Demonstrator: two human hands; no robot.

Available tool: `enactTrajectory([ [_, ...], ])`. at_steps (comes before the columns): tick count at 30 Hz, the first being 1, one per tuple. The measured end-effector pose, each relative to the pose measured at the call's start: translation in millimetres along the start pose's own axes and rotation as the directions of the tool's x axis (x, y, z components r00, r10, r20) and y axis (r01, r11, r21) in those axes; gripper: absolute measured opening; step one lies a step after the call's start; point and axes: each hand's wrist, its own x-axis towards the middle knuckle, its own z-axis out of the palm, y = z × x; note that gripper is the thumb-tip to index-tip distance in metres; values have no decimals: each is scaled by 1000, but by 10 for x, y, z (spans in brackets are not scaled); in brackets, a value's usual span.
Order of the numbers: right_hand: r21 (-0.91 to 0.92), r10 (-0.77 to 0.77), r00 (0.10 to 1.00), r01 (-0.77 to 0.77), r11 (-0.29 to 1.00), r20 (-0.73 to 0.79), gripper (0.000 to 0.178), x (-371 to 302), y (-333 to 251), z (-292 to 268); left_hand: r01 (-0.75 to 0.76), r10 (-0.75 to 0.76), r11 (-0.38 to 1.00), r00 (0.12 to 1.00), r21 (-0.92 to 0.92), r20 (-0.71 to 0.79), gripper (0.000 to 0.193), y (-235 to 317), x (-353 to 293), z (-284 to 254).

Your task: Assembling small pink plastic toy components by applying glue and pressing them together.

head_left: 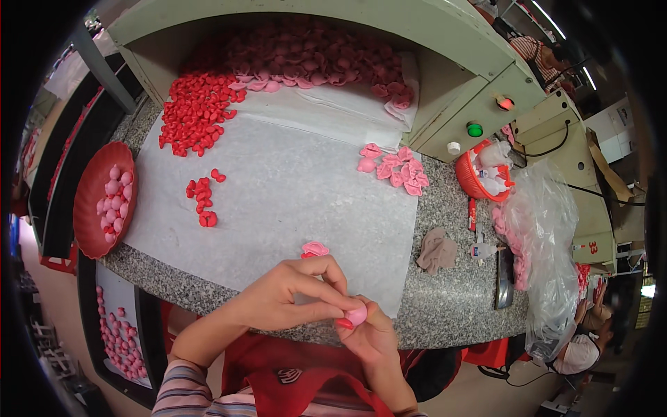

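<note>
Near the front edge of the counter, both hands come together on a small pink ball (357,314) with a red piece (344,323) at its lower side. The thumb and fingertips of my left hand (295,295) pinch it from the left. My right hand (372,335) has its fingers closed around its other side. Just beyond my left knuckles, a pink petal-like piece (315,248) with a red part lies on the white paper (292,181). Farther off on the paper are a few loose red pieces (201,193) and a cluster of pink folded pieces (403,170).
A red heap (198,115) and pink pieces (319,55) fill the grey-green machine's opening. At left stands a red dish (85,208) of pink balls. A rag (438,251), small bottle (484,250), red basket (469,179) and plastic bag (552,236) sit right. Other people appear far right.
</note>
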Motion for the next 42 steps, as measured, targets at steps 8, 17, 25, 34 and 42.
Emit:
enactTrajectory([
  [8,180,131,991,-135,974,36,29,-12,142,-111,-194,206,978,861,-75,466,26,-130,288,-105],
  [17,308,181,971,-126,943,-155,29,-66,143,-13,118,-15,940,952,-321,306,16,-265,37,26],
  [25,85,7,972,13,996,-235,28,-156,170,150,73,-120,844,991,-531,-54,8,-316,-205,339],
  [34,-578,-272,962,209,789,-23,44,-270,258,260,-169,110,970,946,-175,-304,4,-288,-343,435],
  [42,-694,-499,862,411,591,86,44,-171,293,318,-224,218,975,931,12,-294,3,-313,-355,438],
])
